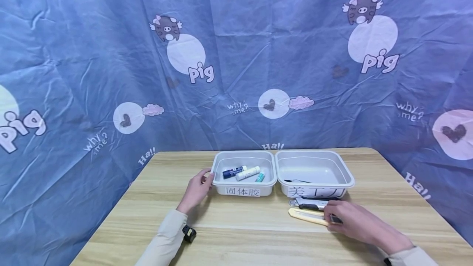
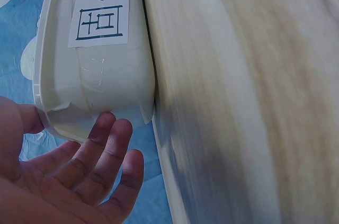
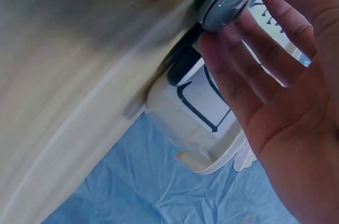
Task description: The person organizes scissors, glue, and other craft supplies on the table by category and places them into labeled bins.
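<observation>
Yellow utility knife (image 1: 307, 215) lies near the right bin (image 1: 345, 184); light, stiff, slick-looking plastic, best pinched mid-handle. Right hand (image 1: 351, 221) rests straight fingers on it; left hand (image 1: 197, 188), fingers relaxed, touches the left bin (image 1: 218, 184).

A pale wood-grain tabletop (image 1: 240, 233) with a smooth, faintly sheened finish carries two white plastic trays, the left tray (image 1: 218, 163) and the right tray (image 1: 349, 175), both glossy and each fronted by a matt paper label (image 1: 242, 191) inked in black. At 5 o'clock from the right tray lie a cream plastic utility knife (image 1: 304, 215) and a grey-and-black plastic utility knife (image 1: 308, 204) with a dull finish. Behind, at 12 o'clock, hangs a creased, matt blue printed cloth (image 1: 92, 52).
</observation>
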`<state>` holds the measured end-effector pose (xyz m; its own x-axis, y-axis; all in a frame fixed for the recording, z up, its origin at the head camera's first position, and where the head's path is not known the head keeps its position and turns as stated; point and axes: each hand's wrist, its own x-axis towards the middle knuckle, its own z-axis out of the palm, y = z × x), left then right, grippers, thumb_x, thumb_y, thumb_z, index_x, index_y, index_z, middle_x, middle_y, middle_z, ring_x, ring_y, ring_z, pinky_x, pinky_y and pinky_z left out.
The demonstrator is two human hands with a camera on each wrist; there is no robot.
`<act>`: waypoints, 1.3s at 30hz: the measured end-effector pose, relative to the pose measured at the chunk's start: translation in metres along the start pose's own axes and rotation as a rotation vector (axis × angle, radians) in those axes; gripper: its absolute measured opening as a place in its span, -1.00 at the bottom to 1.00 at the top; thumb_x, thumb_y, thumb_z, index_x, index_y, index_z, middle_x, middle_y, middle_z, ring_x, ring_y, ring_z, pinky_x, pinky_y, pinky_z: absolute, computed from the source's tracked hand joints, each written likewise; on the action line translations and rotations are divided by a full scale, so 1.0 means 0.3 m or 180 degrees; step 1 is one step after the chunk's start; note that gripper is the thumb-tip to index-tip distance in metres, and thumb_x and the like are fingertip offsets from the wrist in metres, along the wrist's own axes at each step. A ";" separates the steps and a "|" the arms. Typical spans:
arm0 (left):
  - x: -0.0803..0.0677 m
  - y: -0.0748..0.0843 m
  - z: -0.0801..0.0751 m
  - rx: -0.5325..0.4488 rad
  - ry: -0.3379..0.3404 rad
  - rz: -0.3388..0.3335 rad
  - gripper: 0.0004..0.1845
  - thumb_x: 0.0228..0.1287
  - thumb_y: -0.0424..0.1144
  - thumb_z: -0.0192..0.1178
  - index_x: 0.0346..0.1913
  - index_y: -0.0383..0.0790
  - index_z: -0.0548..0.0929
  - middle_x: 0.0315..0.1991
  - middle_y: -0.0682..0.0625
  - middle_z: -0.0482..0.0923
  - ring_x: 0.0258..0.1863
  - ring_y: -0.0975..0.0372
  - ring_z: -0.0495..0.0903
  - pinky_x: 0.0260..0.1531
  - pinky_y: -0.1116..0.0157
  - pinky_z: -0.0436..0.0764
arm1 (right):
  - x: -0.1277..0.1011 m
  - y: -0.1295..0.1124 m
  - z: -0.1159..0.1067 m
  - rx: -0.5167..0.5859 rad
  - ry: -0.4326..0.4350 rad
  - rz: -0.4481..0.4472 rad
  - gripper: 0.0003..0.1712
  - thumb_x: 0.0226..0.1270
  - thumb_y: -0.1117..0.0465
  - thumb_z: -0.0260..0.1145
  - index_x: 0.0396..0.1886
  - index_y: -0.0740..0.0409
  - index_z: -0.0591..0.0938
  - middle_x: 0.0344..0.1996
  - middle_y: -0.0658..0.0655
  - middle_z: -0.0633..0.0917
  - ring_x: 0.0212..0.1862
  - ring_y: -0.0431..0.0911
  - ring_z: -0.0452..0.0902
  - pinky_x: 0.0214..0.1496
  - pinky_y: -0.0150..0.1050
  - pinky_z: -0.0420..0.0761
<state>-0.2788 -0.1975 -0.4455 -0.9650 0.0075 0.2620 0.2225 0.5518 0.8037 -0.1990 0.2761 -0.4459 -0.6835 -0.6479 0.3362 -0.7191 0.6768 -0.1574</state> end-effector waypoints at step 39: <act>-0.005 0.008 -0.010 -0.0058 -0.0026 -0.0011 -0.55 0.54 -0.17 0.14 0.34 -0.33 0.53 -0.35 -0.19 0.73 -0.41 0.01 0.73 -0.34 0.25 0.65 | 0.211 -0.104 -0.187 -0.0197 0.0354 -0.0269 -0.64 0.10 0.30 0.58 -0.35 -0.21 0.60 -0.33 -0.31 0.60 -0.29 -0.38 0.50 -0.33 -0.30 0.54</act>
<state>-0.2763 -0.1987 -0.4426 -0.9669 0.0125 0.2550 0.2217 0.5365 0.8143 -0.2128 0.2335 -0.3674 -0.6002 -0.6631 0.4472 -0.7620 0.6441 -0.0677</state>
